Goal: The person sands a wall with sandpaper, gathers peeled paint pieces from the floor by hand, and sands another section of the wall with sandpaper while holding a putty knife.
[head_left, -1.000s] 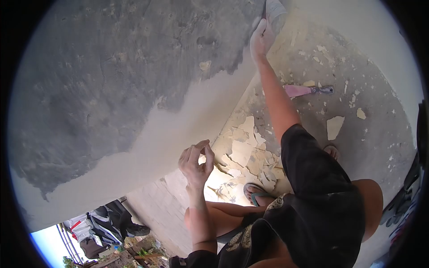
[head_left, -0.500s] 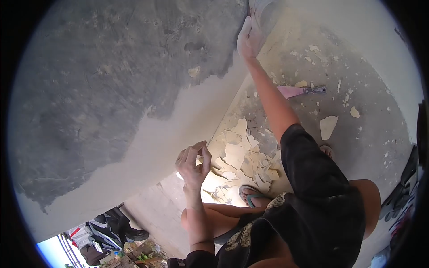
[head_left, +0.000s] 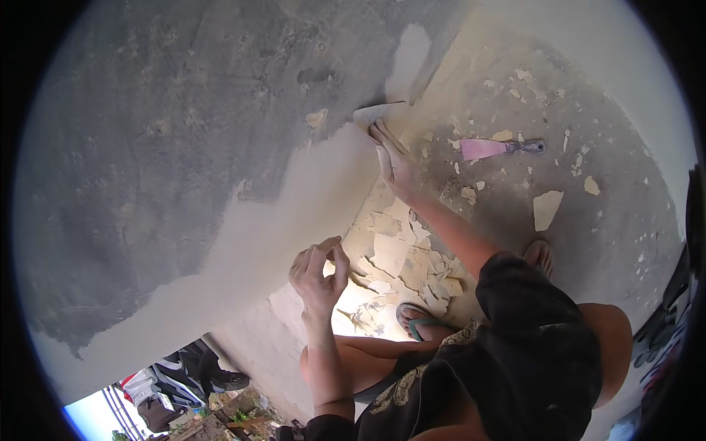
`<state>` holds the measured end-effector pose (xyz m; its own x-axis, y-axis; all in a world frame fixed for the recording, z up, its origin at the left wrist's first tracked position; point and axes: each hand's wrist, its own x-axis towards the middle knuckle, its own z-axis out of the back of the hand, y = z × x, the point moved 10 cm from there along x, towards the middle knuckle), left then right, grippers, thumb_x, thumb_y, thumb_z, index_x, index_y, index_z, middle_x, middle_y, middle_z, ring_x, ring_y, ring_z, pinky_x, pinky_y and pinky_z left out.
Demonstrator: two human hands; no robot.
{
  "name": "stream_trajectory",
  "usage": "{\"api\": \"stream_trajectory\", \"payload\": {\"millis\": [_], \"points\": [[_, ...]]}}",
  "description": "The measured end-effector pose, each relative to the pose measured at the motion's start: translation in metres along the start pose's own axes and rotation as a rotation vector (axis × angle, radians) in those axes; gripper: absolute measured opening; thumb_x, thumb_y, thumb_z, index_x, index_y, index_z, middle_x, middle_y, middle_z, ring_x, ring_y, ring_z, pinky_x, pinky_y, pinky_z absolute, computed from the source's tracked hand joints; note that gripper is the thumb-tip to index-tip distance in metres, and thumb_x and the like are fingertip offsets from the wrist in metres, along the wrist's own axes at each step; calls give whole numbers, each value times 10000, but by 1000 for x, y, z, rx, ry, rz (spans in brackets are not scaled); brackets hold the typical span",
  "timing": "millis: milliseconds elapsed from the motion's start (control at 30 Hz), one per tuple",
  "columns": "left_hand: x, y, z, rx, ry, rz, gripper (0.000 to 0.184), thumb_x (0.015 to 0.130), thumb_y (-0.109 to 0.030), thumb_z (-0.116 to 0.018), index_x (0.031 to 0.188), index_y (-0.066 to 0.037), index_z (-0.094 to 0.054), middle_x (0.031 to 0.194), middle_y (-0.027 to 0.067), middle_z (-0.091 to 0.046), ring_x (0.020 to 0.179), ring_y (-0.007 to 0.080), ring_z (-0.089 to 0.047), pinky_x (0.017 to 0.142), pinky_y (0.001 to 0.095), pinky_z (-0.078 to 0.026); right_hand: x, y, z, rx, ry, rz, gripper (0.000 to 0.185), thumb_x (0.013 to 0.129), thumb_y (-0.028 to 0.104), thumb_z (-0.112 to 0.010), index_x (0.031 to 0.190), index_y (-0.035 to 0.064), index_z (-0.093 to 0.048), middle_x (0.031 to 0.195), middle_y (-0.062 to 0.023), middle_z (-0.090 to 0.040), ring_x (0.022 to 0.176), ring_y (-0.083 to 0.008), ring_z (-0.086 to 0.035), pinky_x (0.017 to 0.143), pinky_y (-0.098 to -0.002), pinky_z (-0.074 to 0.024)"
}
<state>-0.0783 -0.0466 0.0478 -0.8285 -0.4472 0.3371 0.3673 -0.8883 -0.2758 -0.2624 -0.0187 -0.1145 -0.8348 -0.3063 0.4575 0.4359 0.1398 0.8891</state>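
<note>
- A mottled dark grey wall (head_left: 162, 162) spreads up and to the left of the fingers of the left hand (head_left: 316, 279).
- A cluster of black, grey and white bags (head_left: 180, 378) sits well below and left of those fingers.
- A smooth, pale cream band (head_left: 254, 228) crosses the wall behind the left fingers, rising toward the fingers of the right hand (head_left: 397, 165).
- The left fingers are curled into a loose ring, thumb tip close to forefinger; I cannot tell whether the tips meet or pinch anything.
- A thin, bent, pale grey sheet (head_left: 376, 114), its material unclear, is at the right fingertips, by the wall's lower edge.
- The right fingers are clamped on this sheet, lying close together, with the thumb on their left.
- Broken flat cream flakes (head_left: 393, 253) lie heaped on the floor, right of the left fingers and below the right ones.
- A foot in a green-strapped sandal (head_left: 419, 321) rests beyond the heap, lower right of the left fingers.
- A putty knife with pink blade and dark handle (head_left: 489, 149) lies right of the right fingers, untouched.
</note>
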Motion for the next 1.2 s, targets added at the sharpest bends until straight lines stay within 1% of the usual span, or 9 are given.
{"api": "stream_trajectory", "payload": {"millis": [167, 233, 367, 400, 500, 667, 867, 967, 1200], "points": [[0, 16, 0, -26, 16, 156, 109, 818, -60, -658, 924, -38, -668, 711, 48, -640, 660, 167, -634, 626, 300, -479, -47, -5, 24, 296, -51, -502, 227, 999, 151, -486, 1021, -16, -638, 892, -64, -628, 767, -133, -568, 694, -264, -456], [3, 26, -11, 6, 120, 253, 264, 848, -154, -660, 1074, -25, -619, 917, 96, -641, 865, 216, -627, 755, 344, -484, -76, 1, 16, 474, -2, -582, 245, 1013, 174, -470, 960, -8, -624, 803, -9, -572, 688, -86, -483, 630, -235, -405], [-11, 26, -36, -190, 324, 292, 601, 908, -352, -613, 1361, -12, -412, 1339, 173, -470, 1240, 315, -465, 999, 425, -400, -99, 36, -29, 878, 176, -870, 306, 992, 309, -509, 965, 21, -608, 846, 1, -569, 802, -69, -510, 721, -238, -412], [-19, 29, -52, -252, 457, 276, 723, 949, -396, -536, 1468, -2, -221, 1455, 209, -323, 1326, 358, -370, 1062, 429, -345, -101, 48, -39, 999, 243, -981, 324, 985, 338, -519, 995, 27, -607, 874, -3, -574, 841, -67, -521, 754, -244, -423], [-22, 21, -58, -453, 442, 429, 754, 971, -398, -485, 1494, 13, -131, 1460, 244, -302, 1336, 371, -356, 1076, 431, -329, -100, 74, -49, 1302, 231, -1208, 370, 961, 382, -537, 1102, 42, -576, 999, -14, -583, 956, -81, -538, 862, -272, -431], [-27, 12, -66, -395, 513, 403, 727, 986, -321, -421, 1487, 54, -50, 1556, 253, -93, 1453, 361, -104, 1166, 403, -176, -87, 96, -43, 1226, 393, -897, 651, 920, 283, -618, 1462, 101, -307, 1448, -82, -359, 1326, -171, -356, 1111, -330, -298], [-30, 6, -80, -467, 571, 302, 759, 949, -281, -471, 1498, 29, -49, 1563, 246, -66, 1462, 345, -65, 1171, 404, -158, -91, 87, -43, 1152, 430, -906, 652, 987, 229, -507, 1523, 91, -162, 1573, -59, -196, 1434, -192, -201, 1152, -348, -216], [-22, -6, -72, -328, 586, 281, 753, 938, -271, -492, 1509, -5, -80, 1563, 246, -66, 1460, 360, -65, 1163, 413, -180, -93, 62, -42, 1130, 375, -937, 563, 1010, 201, -449, 1505, 62, -221, 1557, -75, -248, 1430, -186, -221, 1152, -323, -214], [2, -20, 8, 75, 56, 61, 556, 877, -128, -606, 1398, -64, -422, 1500, 223, -247, 1374, 420, -274, 1082, 512, -301, -16, -62, 16, 381, -144, -567, 459, 1004, 122, -407, 1437, -13, -342, 1483, -161, -374, 1370, -247, -364, 1102, -312, -316]]}}
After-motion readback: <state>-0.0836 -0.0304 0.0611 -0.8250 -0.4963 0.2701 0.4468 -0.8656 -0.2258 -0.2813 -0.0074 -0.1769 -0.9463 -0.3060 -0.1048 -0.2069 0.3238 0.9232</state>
